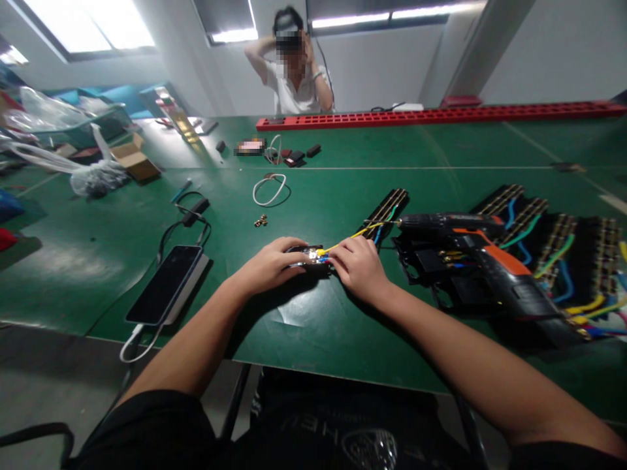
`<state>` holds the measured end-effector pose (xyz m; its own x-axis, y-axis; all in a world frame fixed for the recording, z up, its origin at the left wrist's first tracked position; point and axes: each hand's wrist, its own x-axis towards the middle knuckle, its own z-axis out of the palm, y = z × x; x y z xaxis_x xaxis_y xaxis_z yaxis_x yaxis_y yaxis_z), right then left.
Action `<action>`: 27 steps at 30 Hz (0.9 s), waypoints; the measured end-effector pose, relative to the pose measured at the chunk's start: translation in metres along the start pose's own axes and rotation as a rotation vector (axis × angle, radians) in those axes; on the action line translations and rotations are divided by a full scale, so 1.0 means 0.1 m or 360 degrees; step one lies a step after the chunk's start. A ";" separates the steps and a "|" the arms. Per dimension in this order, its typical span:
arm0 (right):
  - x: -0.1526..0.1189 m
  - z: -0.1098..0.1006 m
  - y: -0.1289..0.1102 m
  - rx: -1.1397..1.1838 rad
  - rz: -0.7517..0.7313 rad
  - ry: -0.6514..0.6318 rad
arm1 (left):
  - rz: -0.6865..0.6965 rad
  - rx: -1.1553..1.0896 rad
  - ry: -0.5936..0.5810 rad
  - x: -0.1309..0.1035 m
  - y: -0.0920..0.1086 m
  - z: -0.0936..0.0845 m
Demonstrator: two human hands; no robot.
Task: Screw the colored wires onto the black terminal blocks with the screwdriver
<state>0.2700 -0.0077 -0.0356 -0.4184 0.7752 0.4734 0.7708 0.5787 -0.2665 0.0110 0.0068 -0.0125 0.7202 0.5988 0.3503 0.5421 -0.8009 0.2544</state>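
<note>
Between my hands, low over the green table, is a small black part with shiny metal pieces (313, 255). My left hand (268, 266) grips its left end, with thumb and fingers closed around it. My right hand (360, 269) is closed at its right end, where a blue bit shows at the fingertips; exactly what they pinch is partly hidden. A yellow wire (345, 243) runs from the part, passing above my right fingers, toward a black strip with brass contacts (386, 207) just beyond.
A black and orange power drill (490, 254) lies at right, near several wired black strips (556, 251). At left is a phone (166, 284) with a white cable. Small brass pieces (261, 220) and a white loop (269, 190) lie ahead. Across the table is a person (296, 88).
</note>
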 end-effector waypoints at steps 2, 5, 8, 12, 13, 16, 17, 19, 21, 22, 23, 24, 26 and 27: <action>-0.01 0.00 0.00 0.0000 -0.0004 0.0007 | 0.0004 0.0014 -0.0001 0.00 0.00 0.00; -0.01 0.01 0.01 0.0012 -0.0006 0.0015 | 0.0011 0.0040 -0.0003 0.00 0.00 0.00; 0.00 0.01 0.01 0.0040 0.0004 -0.0006 | 0.0012 0.0039 -0.0008 0.00 0.01 0.00; 0.02 0.01 0.01 0.0058 0.0012 -0.0043 | 0.0011 0.0034 0.0001 0.01 0.01 -0.01; 0.03 0.02 0.01 0.0059 0.0011 -0.0047 | 0.0011 0.0038 0.0007 0.01 0.01 -0.01; 0.03 0.04 0.01 0.0060 0.0011 -0.0049 | 0.0017 0.0050 0.0024 0.00 0.01 0.00; 0.03 0.04 0.01 0.0060 0.0011 -0.0048 | 0.0023 0.0052 0.0028 0.00 0.01 0.00; 0.03 0.05 0.01 0.0059 0.0016 -0.0051 | 0.0039 0.0052 0.0037 0.00 0.01 0.00; 0.03 0.04 0.01 0.0061 0.0023 -0.0060 | 0.0041 0.0046 0.0042 0.00 0.01 0.00; 0.03 0.04 0.01 0.0060 0.0026 -0.0063 | 0.0036 0.0040 0.0044 0.00 0.01 0.00; 0.03 0.04 0.01 0.0060 0.0027 -0.0064 | 0.0032 0.0033 0.0045 0.00 0.01 0.00; 0.03 0.03 0.00 0.0058 0.0026 -0.0063 | 0.0027 0.0027 0.0044 0.00 0.01 0.00; 0.02 0.02 0.00 0.0053 0.0015 -0.0054 | 0.0023 0.0022 0.0038 0.00 0.00 0.01; 0.02 0.01 0.00 0.0046 0.0011 -0.0046 | 0.0024 0.0023 0.0035 0.00 0.00 0.01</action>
<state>0.2682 -0.0061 -0.0358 -0.4271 0.7860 0.4471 0.7597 0.5801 -0.2941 0.0109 0.0066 -0.0132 0.7188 0.5860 0.3742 0.5374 -0.8097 0.2358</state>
